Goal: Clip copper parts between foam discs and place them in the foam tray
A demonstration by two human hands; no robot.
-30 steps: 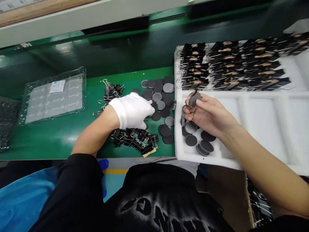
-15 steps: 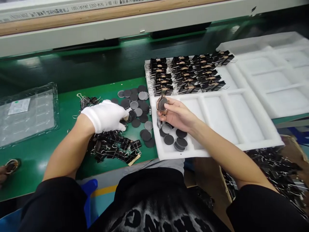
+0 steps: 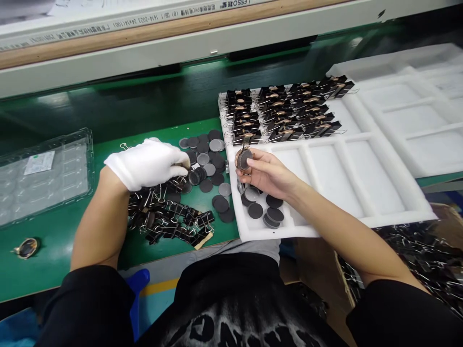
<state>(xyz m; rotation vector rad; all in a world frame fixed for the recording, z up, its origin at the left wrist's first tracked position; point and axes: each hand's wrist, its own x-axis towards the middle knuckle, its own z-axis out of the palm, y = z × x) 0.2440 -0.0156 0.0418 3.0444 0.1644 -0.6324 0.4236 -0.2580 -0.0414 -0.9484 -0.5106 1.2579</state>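
Observation:
In my bare right hand (image 3: 269,176) is a round copper-rimmed piece with a black disc (image 3: 244,160) against its face, pinched between thumb and fingers over the tray's left edge. My left hand (image 3: 150,164) wears a white glove and hovers at the binder clips (image 3: 170,217), its fingers curled together. Whatever lies between those fingertips is hidden. Dark and grey discs (image 3: 217,160) are scattered on the green table just right of the glove. More discs (image 3: 255,210) rest in the white foam tray (image 3: 249,233) below my right hand.
Rows of binder clips (image 3: 278,111) clamped on round pieces fill the tray's far part. A second white tray (image 3: 408,103) adjoins it at right. A clear plastic tray (image 3: 65,178) and a round copper-coloured piece (image 3: 27,248) lie left. A box of clips (image 3: 408,260) stands below right.
My left hand has drawn back left from the discs. My right hand holds its piece almost still. At far left, another person's hand has left the round piece on the table.

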